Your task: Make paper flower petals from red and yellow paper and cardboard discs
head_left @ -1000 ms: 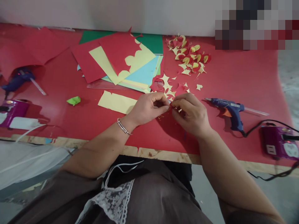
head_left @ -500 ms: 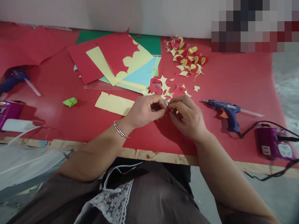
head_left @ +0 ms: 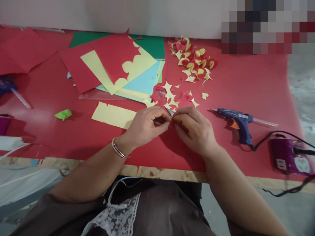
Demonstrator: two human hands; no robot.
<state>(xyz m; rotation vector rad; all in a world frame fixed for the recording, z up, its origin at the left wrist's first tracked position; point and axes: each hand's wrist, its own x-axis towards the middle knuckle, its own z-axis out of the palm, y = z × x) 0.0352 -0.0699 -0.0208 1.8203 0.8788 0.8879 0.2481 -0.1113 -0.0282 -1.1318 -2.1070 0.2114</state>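
Note:
My left hand (head_left: pixel 149 124) and my right hand (head_left: pixel 194 129) meet fingertip to fingertip over the red table. Both are closed in a pinch around something tiny and reddish, mostly hidden by the fingers. A grey metal tip, perhaps of scissors (head_left: pixel 169 112), shows just behind the fingertips. A pale yellow paper strip (head_left: pixel 113 115) lies beside my left hand. Yellow and red paper scraps (head_left: pixel 168 91) are scattered beyond both hands. Farther back sits a pile of small folded red and yellow paper pieces (head_left: pixel 197 62).
Stacked coloured paper sheets (head_left: pixel 141 78) lie at the back left. A blue glue gun (head_left: pixel 236 118) and a purple power box (head_left: pixel 286 155) with black cords are on the right. Another glue gun (head_left: pixel 10 88) is at the left edge, near a green paper piece (head_left: pixel 63 114).
The camera view has shifted a little, so the table's items sit differently in the picture. The fingertips stay together, and the reddish bit between them shows less.

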